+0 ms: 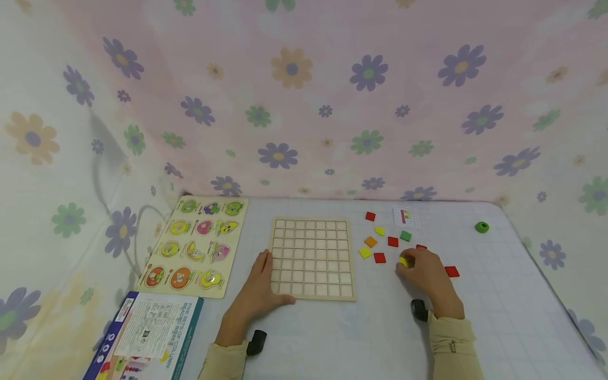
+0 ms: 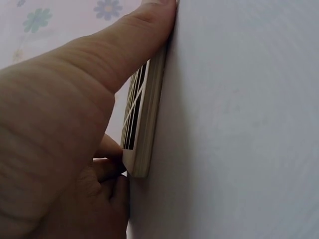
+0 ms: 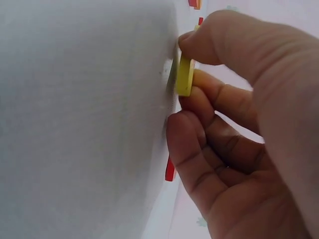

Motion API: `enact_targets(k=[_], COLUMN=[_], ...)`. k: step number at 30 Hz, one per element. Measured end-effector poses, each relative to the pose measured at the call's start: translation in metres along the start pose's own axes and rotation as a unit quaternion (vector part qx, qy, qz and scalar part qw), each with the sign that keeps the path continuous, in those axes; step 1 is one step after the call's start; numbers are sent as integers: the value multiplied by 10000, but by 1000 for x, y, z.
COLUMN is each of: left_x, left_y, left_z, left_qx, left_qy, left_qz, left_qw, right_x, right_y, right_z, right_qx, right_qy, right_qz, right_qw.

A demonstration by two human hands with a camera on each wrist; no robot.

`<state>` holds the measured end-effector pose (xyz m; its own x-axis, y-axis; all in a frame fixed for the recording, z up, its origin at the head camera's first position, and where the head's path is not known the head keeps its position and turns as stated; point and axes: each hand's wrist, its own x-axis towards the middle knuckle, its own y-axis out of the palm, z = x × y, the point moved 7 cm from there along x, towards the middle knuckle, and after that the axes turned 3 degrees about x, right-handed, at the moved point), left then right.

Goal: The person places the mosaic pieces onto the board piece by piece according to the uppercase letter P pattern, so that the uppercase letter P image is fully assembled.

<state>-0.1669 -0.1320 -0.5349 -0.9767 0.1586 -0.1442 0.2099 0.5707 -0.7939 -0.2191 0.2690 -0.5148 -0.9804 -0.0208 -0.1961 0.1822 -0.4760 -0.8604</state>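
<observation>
A square wooden grid board point(image 1: 312, 245) lies flat on the table in the head view, its cells bare. My left hand point(image 1: 260, 290) rests at its lower left corner, thumb along the near edge and fingers along the left side; the left wrist view shows the board's edge point(image 2: 144, 129) between thumb and fingers. To the right of the board, my right hand point(image 1: 425, 274) pinches a small yellow tile point(image 3: 185, 77) between thumb and fingertips, close over the table. Around it lie several red tiles point(image 1: 392, 241), an orange tile point(image 1: 370, 241), yellow tiles point(image 1: 364, 253) and a green tile point(image 1: 406, 236).
A fruit puzzle board point(image 1: 190, 265) lies at the left, with a printed box point(image 1: 147, 332) in front of it. Behind the tiles is a small pattern card point(image 1: 406, 217). A round green piece point(image 1: 482, 227) sits at the far right. Flowered cloth walls point(image 1: 328, 126) enclose the table.
</observation>
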Motion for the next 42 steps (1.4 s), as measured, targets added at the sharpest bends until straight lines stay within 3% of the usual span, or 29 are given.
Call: enact_targets(k=[9,16,23,30,42], left_x=[3,2,2,1,2], left_y=[0,-1,0,-1,0], left_z=[-3,0,1,2,1], left_qx=[-16,-53,-75,21,57], left_qy=[-66,-88,-83,-20,4], left_qz=[12,15,-9,-3,18], left_qw=[10000,9999,9999,10000,10000], right_x=[-1,5,11,14,30], right_y=[-7,-8,-6,-2,9], right_z=[17,36,61,91,125], right_qx=[35,128,296,297,291], right_qy=[-289,-755,-968,-1581,-2025], right_qz=[-198,-312,-273,-330,-156], right_qw=[9994,9966,9945,9864,9787])
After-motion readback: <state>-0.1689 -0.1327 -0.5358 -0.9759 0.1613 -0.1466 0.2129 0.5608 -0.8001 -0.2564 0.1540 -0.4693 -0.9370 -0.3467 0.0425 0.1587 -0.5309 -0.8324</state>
